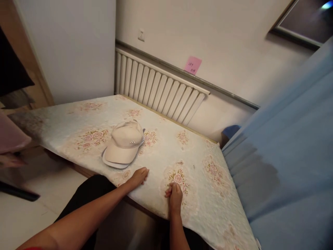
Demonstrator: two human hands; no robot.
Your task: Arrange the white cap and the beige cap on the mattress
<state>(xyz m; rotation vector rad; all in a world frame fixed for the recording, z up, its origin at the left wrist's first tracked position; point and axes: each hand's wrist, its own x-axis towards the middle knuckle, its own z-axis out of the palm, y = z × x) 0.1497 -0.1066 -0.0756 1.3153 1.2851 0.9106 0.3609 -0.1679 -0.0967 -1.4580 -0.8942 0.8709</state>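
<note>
The mattress [161, 163], quilted with a pale floral pattern, fills the middle of the view and carries everything in hand. Both hands rest on its near edge. The left hand [138, 177] lies flat, fingers extended and together, its grip open and holding nothing, just in front of the beige cap [124, 144], near it but not touching. The right hand [174, 197] is curled into a loose fist pressed on the fabric at a flower motif; its grip is closed, though whether it pinches any cloth I cannot tell. To smooth or shift the covering well, I judge the flat palm should press evenly while the fist keeps the cloth from sliding, and the cap, lying brim toward the person, should be kept out of the sweep.

A blue curtain [288, 152] hangs along the right side. A white radiator [156, 88] runs along the far wall beneath a rail, with a pink sticky note [193, 65] above it and a wall socket [141, 34] further left. Pale floor tiles [23, 215] show at lower left.
</note>
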